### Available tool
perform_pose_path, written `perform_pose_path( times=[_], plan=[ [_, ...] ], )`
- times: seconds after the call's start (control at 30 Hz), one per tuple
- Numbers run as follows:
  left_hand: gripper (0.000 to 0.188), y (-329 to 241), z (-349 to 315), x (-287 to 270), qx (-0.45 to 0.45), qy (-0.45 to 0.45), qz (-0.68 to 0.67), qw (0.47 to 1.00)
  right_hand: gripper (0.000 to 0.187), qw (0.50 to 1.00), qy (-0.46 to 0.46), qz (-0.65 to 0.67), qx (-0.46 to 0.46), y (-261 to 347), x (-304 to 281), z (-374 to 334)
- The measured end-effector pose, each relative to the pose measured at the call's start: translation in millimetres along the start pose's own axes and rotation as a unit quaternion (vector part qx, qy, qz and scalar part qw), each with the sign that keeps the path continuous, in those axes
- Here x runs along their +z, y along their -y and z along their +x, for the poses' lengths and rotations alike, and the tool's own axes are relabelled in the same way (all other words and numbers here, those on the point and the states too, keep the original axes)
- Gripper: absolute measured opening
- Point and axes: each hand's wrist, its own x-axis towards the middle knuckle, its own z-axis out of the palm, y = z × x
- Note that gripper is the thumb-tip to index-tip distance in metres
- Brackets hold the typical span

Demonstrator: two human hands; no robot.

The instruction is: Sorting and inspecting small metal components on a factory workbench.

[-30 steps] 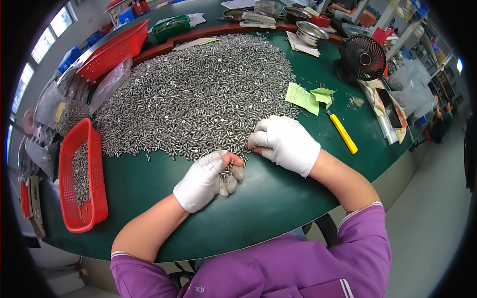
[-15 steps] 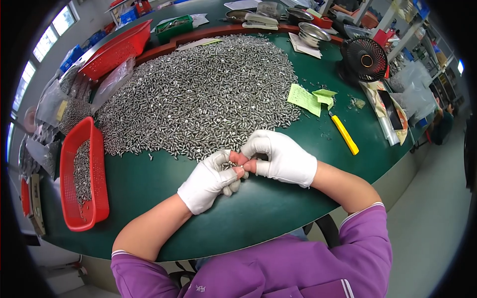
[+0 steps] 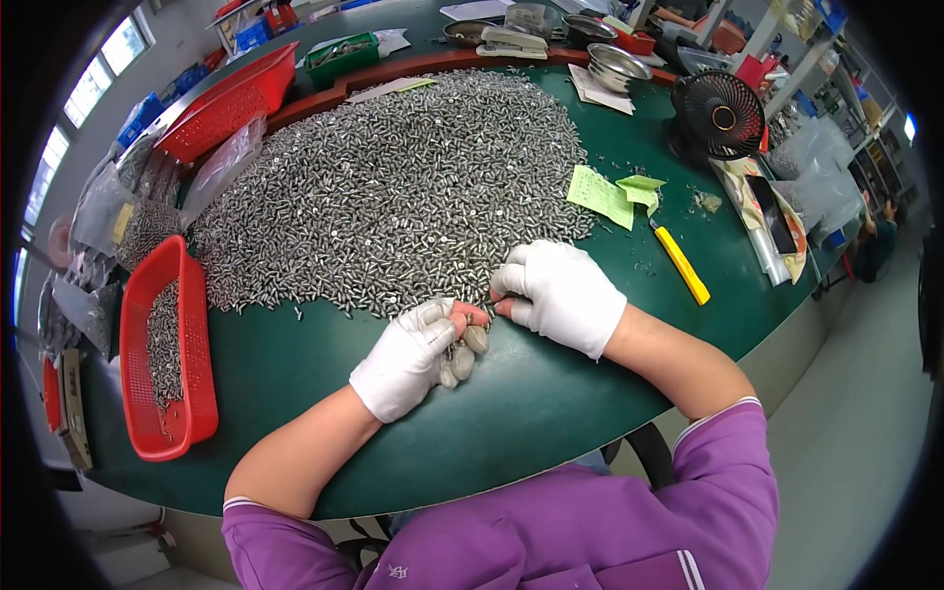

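A broad heap of small silvery screws [image 3: 393,187] covers the middle of the green table [image 3: 551,403]. At its near edge my left hand [image 3: 418,354], in a white glove with bare thumb and fingertip, is closed with a few small metal screws showing between its fingers. Just right of it, my right hand [image 3: 560,298] wears a similar glove. Its thumb and forefinger are pinched together against the heap's lower right edge. Whatever lies between those fingertips is too small to make out.
A red perforated basket [image 3: 169,433] partly filled with screws stands at the left. Right of the heap lie green paper slips [image 3: 602,200] and a yellow cutter knife [image 3: 681,265]. Farther back stand a black fan [image 3: 721,116] and metal bowls [image 3: 619,69].
My right hand has parted from the left fingertips and shifted slightly up and right to the heap's edge. My left hand has stayed nearly in place.
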Motion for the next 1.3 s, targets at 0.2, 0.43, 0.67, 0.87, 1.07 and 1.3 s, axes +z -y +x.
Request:
perform_pose_path(
  times=[0.2, 0.43, 0.67, 0.87, 1.07, 1.3],
  plan=[
    [0.029, -0.6, 0.2, -1.0, 0.019, 0.015, 0.0, 1.0, 0.012, 0.999, -0.005, -0.041, 0.014, 1.5, 2.3, -0.8],
    [0.021, 1.2, 1.0, 1.0, 0.002, -0.007, 0.014, 1.0, 0.015, 0.961, -0.023, 0.277, -0.005, 11.0, -0.1, -1.3],
    [0.015, 3.2, -0.5, -1.7, 0.011, -0.007, 0.032, 0.999, 0.011, 0.957, -0.042, 0.287, -0.005, 16.8, -3.0, -0.1],
    [0.022, 0.4, 0.0, 0.8, 0.007, -0.006, 0.032, 0.999, 0.01, 0.991, -0.133, 0.017, -0.023, -5.4, -3.5, 2.5],
    [0.03, -2.6, -0.4, -0.6, 0.003, 0.019, 0.014, 1.0, 0.008, 0.997, -0.065, -0.034, -0.034, -8.0, -0.4, 1.3],
    [0.032, -0.7, -0.2, -4.5, 0.009, 0.024, -0.003, 1.0, 0.01, 0.997, -0.028, -0.072, 0.001, -3.8, 2.5, 0.9]
  ],
)
